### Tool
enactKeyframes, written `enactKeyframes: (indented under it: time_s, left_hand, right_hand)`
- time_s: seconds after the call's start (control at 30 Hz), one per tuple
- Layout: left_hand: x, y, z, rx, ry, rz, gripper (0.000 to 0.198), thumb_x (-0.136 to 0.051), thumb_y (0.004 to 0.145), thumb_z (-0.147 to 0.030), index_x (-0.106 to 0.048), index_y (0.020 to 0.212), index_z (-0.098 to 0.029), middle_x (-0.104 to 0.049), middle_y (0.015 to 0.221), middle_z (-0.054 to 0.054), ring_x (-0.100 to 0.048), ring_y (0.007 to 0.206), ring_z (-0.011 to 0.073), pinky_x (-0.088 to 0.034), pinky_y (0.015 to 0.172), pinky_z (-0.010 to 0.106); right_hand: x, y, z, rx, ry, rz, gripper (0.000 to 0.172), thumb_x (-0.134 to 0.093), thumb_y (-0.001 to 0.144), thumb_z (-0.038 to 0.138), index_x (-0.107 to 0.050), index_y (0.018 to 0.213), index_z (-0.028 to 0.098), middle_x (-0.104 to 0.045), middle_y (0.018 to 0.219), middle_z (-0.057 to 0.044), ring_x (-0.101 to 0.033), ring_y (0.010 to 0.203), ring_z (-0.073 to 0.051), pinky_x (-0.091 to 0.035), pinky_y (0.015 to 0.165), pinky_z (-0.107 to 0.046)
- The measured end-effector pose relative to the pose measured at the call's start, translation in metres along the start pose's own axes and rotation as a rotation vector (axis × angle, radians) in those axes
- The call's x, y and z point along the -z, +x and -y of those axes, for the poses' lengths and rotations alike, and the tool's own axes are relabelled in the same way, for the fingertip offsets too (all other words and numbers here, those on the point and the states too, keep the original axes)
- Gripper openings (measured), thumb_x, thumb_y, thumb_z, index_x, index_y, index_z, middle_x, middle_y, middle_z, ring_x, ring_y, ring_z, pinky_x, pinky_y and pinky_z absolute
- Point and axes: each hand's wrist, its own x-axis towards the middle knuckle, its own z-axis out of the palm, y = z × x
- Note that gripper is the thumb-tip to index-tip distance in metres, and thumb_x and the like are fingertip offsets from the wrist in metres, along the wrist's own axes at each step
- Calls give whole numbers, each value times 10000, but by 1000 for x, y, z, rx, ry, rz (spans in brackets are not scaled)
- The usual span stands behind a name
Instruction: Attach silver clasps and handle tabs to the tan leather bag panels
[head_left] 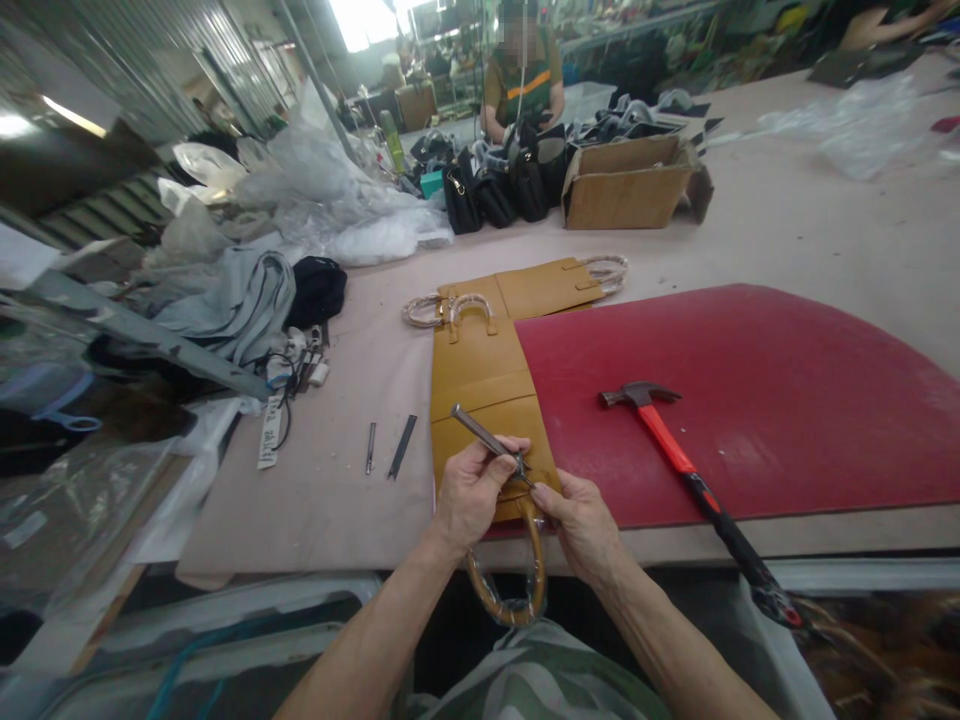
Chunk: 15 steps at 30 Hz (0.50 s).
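Note:
My left hand (472, 490) is closed around a slim metal punch (478, 430), which slants up to the left above a mustard-yellow leather bag panel (480, 395). My right hand (589, 520) is closed too, its thumb and fingers pinched near the punch's lower end; what they grip is too small to make out. A plastic-wrapped bag handle (540, 560) loops over the table edge between my wrists. To the right, a claw hammer (667, 435) with a red and black handle rests on a red board (757, 400).
Left of the panel lie two thin metal tools (403, 447). Further back are another yellow panel (544, 285) with wrapped handles, a cardboard box (626, 185), black bags (529, 185) and heaped clear plastic (337, 210). Across the table is another person (521, 90).

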Motion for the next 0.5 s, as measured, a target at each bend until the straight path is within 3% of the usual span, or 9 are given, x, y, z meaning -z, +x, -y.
enactKeyframes:
  time_s: [0.2, 0.5]
  left_hand:
    - [-2, 2, -3, 19, 82, -3, 197, -671, 915, -356, -707, 967, -170, -772, 1064, 88, -719, 997, 209, -578, 913, 327]
    - [1, 4, -11, 36, 105, 11, 184, -649, 907, -320, -707, 963, -155, -779, 1026, 91, -724, 965, 201, -580, 883, 318]
  right_hand:
    - [10, -5, 11, 13, -62, 185, 433, -871, 663, 427, -730, 984, 173, -706, 891, -39, -614, 806, -196, -485, 772, -314]
    - [14, -2, 9, 5, -99, 233, 263, -790, 737, 391, -702, 738, 143, -647, 635, -17, -538, 563, -129, -429, 575, -258]
